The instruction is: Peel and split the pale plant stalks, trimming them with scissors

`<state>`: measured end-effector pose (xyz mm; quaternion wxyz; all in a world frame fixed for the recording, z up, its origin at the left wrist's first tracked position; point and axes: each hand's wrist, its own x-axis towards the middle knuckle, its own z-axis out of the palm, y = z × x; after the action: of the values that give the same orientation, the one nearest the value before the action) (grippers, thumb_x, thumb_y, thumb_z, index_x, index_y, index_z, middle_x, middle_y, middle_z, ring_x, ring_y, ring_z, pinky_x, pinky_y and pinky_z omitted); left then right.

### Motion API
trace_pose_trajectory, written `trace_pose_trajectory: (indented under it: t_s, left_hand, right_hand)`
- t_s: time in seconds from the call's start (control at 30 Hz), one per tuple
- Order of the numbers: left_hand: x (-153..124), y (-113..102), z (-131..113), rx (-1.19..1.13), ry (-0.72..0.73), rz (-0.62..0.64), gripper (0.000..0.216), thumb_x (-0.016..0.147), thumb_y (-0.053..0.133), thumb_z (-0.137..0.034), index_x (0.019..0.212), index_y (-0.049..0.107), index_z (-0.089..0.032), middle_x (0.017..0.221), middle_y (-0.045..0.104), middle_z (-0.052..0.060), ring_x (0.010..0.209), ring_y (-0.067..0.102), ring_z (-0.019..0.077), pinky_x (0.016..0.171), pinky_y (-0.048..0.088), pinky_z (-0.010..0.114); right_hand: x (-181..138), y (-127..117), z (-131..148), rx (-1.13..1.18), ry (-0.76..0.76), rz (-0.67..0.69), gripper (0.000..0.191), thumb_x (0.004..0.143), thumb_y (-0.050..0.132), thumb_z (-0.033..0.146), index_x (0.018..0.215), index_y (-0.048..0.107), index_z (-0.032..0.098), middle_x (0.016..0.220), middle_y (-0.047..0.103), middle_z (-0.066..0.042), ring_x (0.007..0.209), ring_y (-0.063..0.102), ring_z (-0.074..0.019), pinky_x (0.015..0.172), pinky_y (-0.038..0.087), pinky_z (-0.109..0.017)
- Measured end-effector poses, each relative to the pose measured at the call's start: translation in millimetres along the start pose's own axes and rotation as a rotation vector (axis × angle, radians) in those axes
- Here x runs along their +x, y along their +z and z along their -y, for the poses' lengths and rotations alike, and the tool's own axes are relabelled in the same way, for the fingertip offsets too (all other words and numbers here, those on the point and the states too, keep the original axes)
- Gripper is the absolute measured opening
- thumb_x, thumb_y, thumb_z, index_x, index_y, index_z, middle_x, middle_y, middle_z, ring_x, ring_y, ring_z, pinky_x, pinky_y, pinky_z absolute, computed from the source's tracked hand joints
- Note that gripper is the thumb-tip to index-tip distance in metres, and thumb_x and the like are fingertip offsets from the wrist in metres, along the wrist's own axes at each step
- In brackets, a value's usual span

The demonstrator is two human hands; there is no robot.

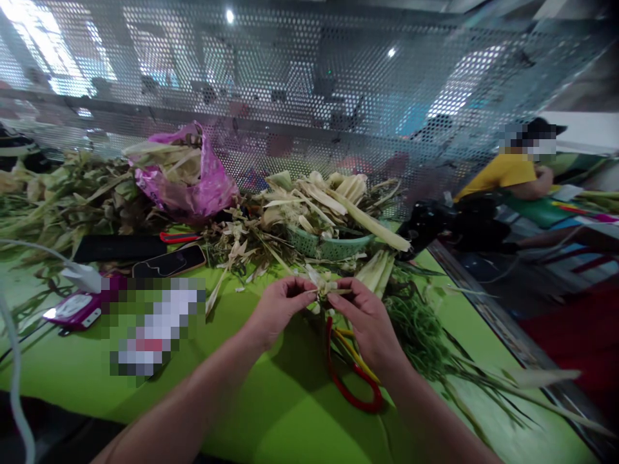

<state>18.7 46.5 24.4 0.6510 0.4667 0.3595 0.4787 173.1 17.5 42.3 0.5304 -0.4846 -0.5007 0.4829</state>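
Observation:
Over the green table (242, 380), my left hand (279, 309) and my right hand (365, 316) meet at a small pale bundle of dried plant strips (323, 283), which looks like corn husk. Both hands are closed, each pinching one side of it between thumb and fingers. Beneath my right hand lie scissors with red handles (365, 403), their upper part hidden by the hand. A yellow strip or handle (362, 364) shows beside them. Farther back, a green basket (329, 247) is heaped with dried husks (338, 200).
A pink plastic bag (213, 180) of husks and a leafy heap (82, 193) stand back left. A phone (169, 261), red cutter (181, 238) and purple power strip (80, 309) lie left. Green strands (418, 335) lie right. A perforated metal screen (290, 84) rises behind; a person in yellow (498, 174) sits beyond.

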Motion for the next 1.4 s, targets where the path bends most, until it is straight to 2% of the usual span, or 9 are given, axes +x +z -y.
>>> trace_pose_trajectory:
  t_s: [0.13,0.4,0.63,0.77,0.9,1.07,1.23,1.4]
  left_hand:
    - [-1,-1,1,0.036,0.013,0.017,0.025,0.069,0.073,-0.034,0.080,0.063,-0.014,0.074,0.058,0.001,0.069,0.050,0.0105,0.067,0.038,0.023]
    - [-3,-1,-4,-0.025,0.051,0.038,0.016,0.071,0.070,-0.027,0.077,0.061,-0.016,0.074,0.057,-0.001,0.069,0.049,0.0094,0.066,0.038,0.021]
    - [-6,0,-5,-0.177,-0.063,0.074,0.013,0.071,0.069,-0.023,0.074,0.059,-0.015,0.072,0.054,-0.001,0.065,0.048,0.0083,0.062,0.037,0.020]
    - [-6,0,-8,-0.164,-0.078,0.105,0.012,0.072,0.068,-0.023,0.074,0.058,-0.016,0.072,0.053,-0.001,0.064,0.047,0.0080,0.061,0.036,0.020]
    - [-6,0,-10,-0.025,-0.016,0.074,0.016,0.073,0.068,-0.028,0.081,0.061,-0.016,0.079,0.057,0.001,0.073,0.051,0.0110,0.069,0.040,0.022]
    - [-2,1,-5,0.025,0.031,0.075,0.037,0.069,0.073,-0.029,0.102,0.061,-0.017,0.098,0.063,0.006,0.090,0.056,0.0157,0.082,0.042,0.028]
    - [0,-2,1,0.038,0.013,0.057,0.028,0.074,0.069,-0.030,0.097,0.062,-0.015,0.090,0.065,0.004,0.080,0.056,0.0130,0.076,0.042,0.026]
    - [-2,-2,0,0.013,-0.027,0.035,0.028,0.074,0.069,-0.035,0.092,0.061,-0.016,0.081,0.063,0.002,0.072,0.053,0.0106,0.070,0.040,0.024]
  right_hand:
    - [-1,1,1,-0.053,-0.019,-0.009,0.017,0.076,0.068,0.030,0.087,0.060,0.020,0.079,0.060,0.000,0.072,0.052,-0.0142,0.068,0.042,-0.025]
    - [1,1,-2,0.100,0.072,0.034,0.014,0.076,0.068,0.027,0.086,0.062,0.020,0.076,0.061,0.001,0.071,0.054,-0.0128,0.070,0.042,-0.025]
    - [-1,3,-1,0.189,0.139,0.031,0.017,0.073,0.069,0.030,0.085,0.061,0.020,0.076,0.062,0.000,0.069,0.055,-0.0152,0.068,0.044,-0.027]
    - [-1,1,0,0.226,0.137,0.039,0.017,0.073,0.069,0.028,0.086,0.062,0.021,0.076,0.061,0.000,0.069,0.055,-0.0147,0.068,0.044,-0.028]
    - [2,-3,0,0.149,0.108,0.032,0.017,0.074,0.070,0.030,0.085,0.061,0.020,0.073,0.062,0.001,0.065,0.054,-0.0136,0.064,0.044,-0.026]
    - [2,-2,-1,0.020,0.068,0.025,0.023,0.072,0.073,0.034,0.086,0.061,0.020,0.074,0.063,0.001,0.068,0.055,-0.0142,0.066,0.044,-0.027]
    - [2,-2,0,-0.054,0.018,-0.022,0.027,0.071,0.074,0.034,0.091,0.063,0.020,0.080,0.063,-0.001,0.073,0.055,-0.0159,0.068,0.044,-0.028]
    - [4,-5,2,-0.121,-0.043,-0.096,0.021,0.070,0.074,0.034,0.083,0.063,0.021,0.075,0.061,0.000,0.069,0.053,-0.0157,0.066,0.043,-0.028]
